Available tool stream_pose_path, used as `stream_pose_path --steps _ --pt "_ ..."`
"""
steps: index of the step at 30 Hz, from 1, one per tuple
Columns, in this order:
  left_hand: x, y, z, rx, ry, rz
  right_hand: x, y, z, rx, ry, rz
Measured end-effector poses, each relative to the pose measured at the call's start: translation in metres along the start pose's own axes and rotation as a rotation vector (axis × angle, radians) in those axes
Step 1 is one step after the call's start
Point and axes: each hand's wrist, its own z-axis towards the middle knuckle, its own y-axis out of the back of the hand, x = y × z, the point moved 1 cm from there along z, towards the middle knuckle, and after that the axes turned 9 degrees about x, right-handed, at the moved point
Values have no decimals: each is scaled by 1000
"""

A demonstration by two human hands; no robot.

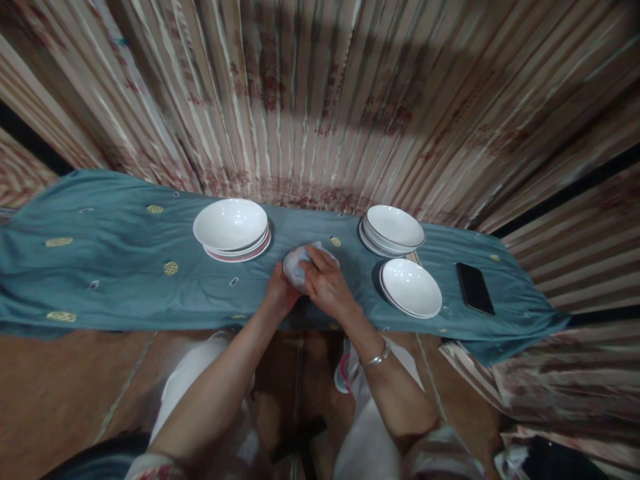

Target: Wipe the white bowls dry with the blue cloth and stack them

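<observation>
Over the front middle of the table, my left hand (283, 292) grips the near left edge of a small white bowl (291, 268). My right hand (327, 283) is closed on a pale cloth (316, 250) and presses it against the bowl; the fingers and cloth cover much of the bowl's inside. To the left of my hands stands a stack of white bowls (231, 225), the lowest ones with a reddish rim. On the right are a dark-rimmed stack of white bowls (395, 227) and, nearer to me, a short stack of shallow white bowls (411, 288).
A teal cloth with yellow pineapple prints (125, 267) covers the long narrow table. A black phone (474, 288) lies near its right end. Pleated patterned curtains (300, 100) hang close behind. Dark bars slant down at both sides.
</observation>
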Motion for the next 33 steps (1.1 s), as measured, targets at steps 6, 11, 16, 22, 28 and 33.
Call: stream_pose_path --steps 6,11,16,22,28,33 --pt "0 1 1 0 -7 -32 5 -13 13 66 -60 -125" --pt "-1 0 -2 25 -13 -43 2 -15 28 51 -90 -123" --pt "-1 -2 -3 15 -1 -50 0 -12 41 97 -150 -118" --pt "-1 -2 -1 -12 -6 -51 -11 -11 55 91 -218 -60" --pt "-1 -2 -1 -10 0 -26 -30 -21 57 5 -254 31" --pt "-1 -1 1 3 -14 -49 -45 -26 50 -32 -314 114"
